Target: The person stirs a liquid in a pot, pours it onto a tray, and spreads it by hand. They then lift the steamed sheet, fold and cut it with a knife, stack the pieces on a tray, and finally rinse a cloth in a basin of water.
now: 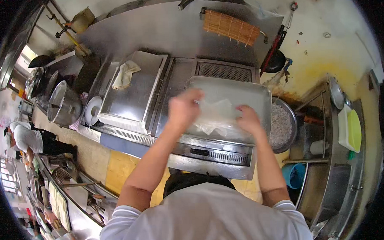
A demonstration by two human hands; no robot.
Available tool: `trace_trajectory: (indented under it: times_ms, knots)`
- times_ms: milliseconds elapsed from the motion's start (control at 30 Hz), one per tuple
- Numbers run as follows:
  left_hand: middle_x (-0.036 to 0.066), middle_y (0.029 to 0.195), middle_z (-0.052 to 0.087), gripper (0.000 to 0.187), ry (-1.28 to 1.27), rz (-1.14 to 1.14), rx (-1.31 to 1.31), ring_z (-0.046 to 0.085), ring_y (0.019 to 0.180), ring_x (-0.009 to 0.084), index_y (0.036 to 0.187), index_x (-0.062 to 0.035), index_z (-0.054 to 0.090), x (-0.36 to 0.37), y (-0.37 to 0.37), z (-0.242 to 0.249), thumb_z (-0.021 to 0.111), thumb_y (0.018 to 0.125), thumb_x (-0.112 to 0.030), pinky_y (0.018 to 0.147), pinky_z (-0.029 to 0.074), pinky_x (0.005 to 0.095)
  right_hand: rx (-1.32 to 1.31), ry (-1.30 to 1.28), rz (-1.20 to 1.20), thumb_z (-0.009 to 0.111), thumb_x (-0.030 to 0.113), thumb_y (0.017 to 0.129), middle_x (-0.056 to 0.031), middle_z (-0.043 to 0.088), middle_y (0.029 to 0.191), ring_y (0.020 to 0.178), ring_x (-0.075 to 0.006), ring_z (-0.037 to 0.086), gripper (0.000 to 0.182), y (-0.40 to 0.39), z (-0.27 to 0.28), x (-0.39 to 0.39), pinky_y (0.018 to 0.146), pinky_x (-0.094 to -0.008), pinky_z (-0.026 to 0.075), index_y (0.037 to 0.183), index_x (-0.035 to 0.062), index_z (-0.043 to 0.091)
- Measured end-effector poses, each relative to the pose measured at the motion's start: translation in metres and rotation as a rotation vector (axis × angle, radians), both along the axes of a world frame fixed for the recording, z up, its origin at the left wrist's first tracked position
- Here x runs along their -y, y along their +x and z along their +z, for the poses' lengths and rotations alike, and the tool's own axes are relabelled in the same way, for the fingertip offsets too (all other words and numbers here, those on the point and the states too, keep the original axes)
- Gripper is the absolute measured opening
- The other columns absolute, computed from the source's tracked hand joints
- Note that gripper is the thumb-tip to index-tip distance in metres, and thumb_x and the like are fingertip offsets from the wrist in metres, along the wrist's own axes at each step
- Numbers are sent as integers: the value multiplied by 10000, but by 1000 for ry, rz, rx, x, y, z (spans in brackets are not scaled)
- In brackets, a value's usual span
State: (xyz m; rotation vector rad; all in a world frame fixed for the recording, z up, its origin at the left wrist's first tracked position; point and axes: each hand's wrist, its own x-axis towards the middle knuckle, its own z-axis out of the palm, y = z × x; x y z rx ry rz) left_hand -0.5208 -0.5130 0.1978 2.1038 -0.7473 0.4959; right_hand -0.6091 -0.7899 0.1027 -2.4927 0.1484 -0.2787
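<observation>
A wide shallow metal tray (pixel 258 92) lies on the steel counter in front of me, its surface hazy as if under steam. On it a thin, translucent white sheet (pixel 217 115) is bunched and creased between my hands. My left hand (pixel 185 107), smeared by motion, is curled at the sheet's left side; a small shiny spot shows at its fingers. At the right side, my right hand (pixel 248 119) bends its fingers inward on the sheet's edge. What the sheet is made of I cannot make out.
Left of the tray, a steel lid (pixel 132 96) carries a crumpled cloth (pixel 125 75). A metal bowl (pixel 64 103) stands farther left. Beside the tray's right edge sits a basin (pixel 281 125) of pale bits. A bucket (pixel 293 175) is below right. Another person (pixel 30 138) bends at the far left.
</observation>
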Motion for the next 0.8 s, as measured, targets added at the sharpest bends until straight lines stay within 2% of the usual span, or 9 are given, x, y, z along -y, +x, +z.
trace_trajectory:
  times_ms: [67, 167, 233, 300, 367, 433, 500, 667, 800]
  knots:
    - [128, 1052, 751, 380, 32, -167, -25, 733, 930, 302, 999, -121, 773, 35, -23, 5, 636, 700, 68, 821, 602, 394, 154, 510, 142, 619, 86, 830, -224, 691, 1192, 1139, -383, 655, 375, 18, 58, -59, 1029, -412, 498, 1190, 11, 696]
    - [106, 1017, 760, 381, -68, -155, -54, 741, 911, 252, 1018, -75, 757, 27, -10, 31, 633, 709, 110, 808, 601, 364, -388, 670, 114, 625, 123, 847, -222, 667, 1251, 1144, -381, 645, 376, 19, 61, -82, 1019, -423, 495, 1203, 22, 691]
    - [119, 900, 740, 335, -281, 45, -78, 707, 837, 175, 1047, -41, 736, -12, 14, 57, 619, 770, 106, 768, 570, 318, 23, 161, -33, 566, 19, 814, -211, 711, 888, 861, -391, 685, 201, 17, -56, -32, 782, -447, 535, 974, -8, 685]
    - [176, 932, 743, 266, -232, 333, -138, 725, 836, 220, 1039, -37, 738, -47, 28, 71, 619, 828, 74, 777, 561, 312, -192, 104, -115, 571, 39, 812, -221, 701, 929, 904, -412, 670, 205, -12, -75, 24, 818, -475, 533, 975, 12, 693]
    - [175, 938, 746, 173, -203, 256, -139, 732, 829, 260, 1017, -50, 750, -69, 43, 0, 668, 867, -28, 757, 563, 326, -276, -43, -209, 605, 86, 808, -233, 680, 1151, 1115, -441, 617, 264, -32, -86, 40, 963, -490, 501, 1037, 11, 713]
    - [179, 937, 746, 181, 12, 187, -351, 732, 877, 318, 1012, -81, 768, -55, 19, -41, 676, 888, -176, 778, 575, 382, -122, -237, -146, 616, 98, 807, -225, 687, 1130, 1083, -433, 630, 248, -48, -61, 14, 946, -499, 508, 1020, 31, 724]
    - [174, 967, 745, 254, 533, -9, -206, 719, 923, 356, 981, -91, 775, -45, 21, -142, 632, 915, -290, 822, 574, 449, -90, -329, -57, 623, 105, 806, -217, 693, 1117, 1071, -422, 640, 235, -44, -53, 6, 941, -500, 513, 1004, 41, 734]
    - [197, 1053, 723, 295, 844, -186, -496, 681, 965, 419, 979, -60, 738, 3, 3, -164, 547, 969, -285, 875, 541, 514, -505, -474, 8, 633, 83, 810, -204, 713, 1087, 1045, -393, 662, 241, -21, -106, 17, 949, -474, 525, 1019, 29, 740]
    - [194, 1040, 725, 221, 373, -222, -470, 681, 953, 418, 1046, -68, 717, 50, -6, -52, 577, 957, -215, 841, 548, 509, -79, 370, -15, 580, 19, 840, -194, 718, 964, 901, -297, 682, 234, 17, -6, -28, 849, -388, 541, 1024, 1, 724]
